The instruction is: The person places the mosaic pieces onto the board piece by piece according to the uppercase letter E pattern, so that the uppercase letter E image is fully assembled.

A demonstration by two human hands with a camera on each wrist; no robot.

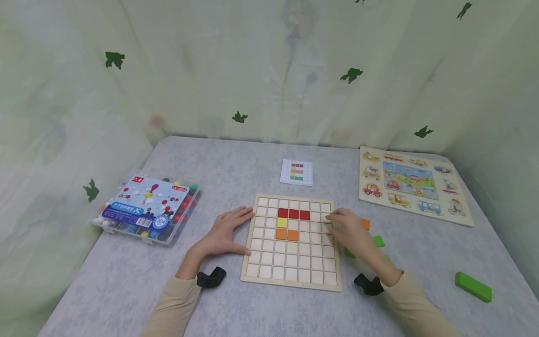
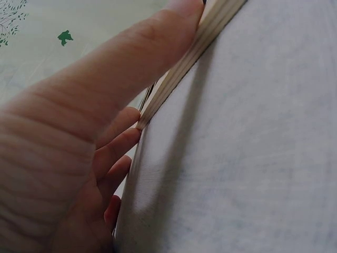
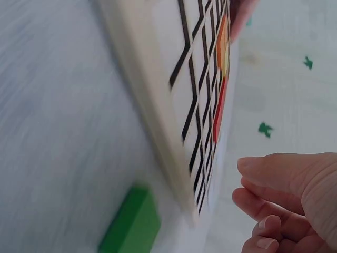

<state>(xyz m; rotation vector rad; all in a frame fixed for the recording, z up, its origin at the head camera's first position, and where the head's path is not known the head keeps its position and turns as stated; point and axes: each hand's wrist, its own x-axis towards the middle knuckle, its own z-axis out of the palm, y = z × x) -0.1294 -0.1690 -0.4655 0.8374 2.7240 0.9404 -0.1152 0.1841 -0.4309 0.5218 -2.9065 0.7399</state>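
A square wooden grid board [image 1: 290,283] lies flat on the table. On it are a row of three red tiles [image 1: 293,214], one yellow tile [image 1: 282,223] and two orange tiles [image 1: 287,234]. My left hand [image 1: 223,234] rests spread against the board's left side, thumb and fingertips touching its edge, as the left wrist view also shows. Over the board's right margin hovers my right hand [image 1: 348,231], its fingers loosely bent. In the right wrist view no piece shows between the thumb [image 3: 268,168] and fingers.
Orange [image 1: 365,223] and green pieces [image 1: 378,241] lie beside and partly behind the right hand. A long green block [image 1: 473,286] is farther right. Behind the board is a pattern card [image 1: 296,172]. A boxed molecule-model kit [image 1: 147,208] stands left, a picture puzzle [image 1: 414,185] back right.
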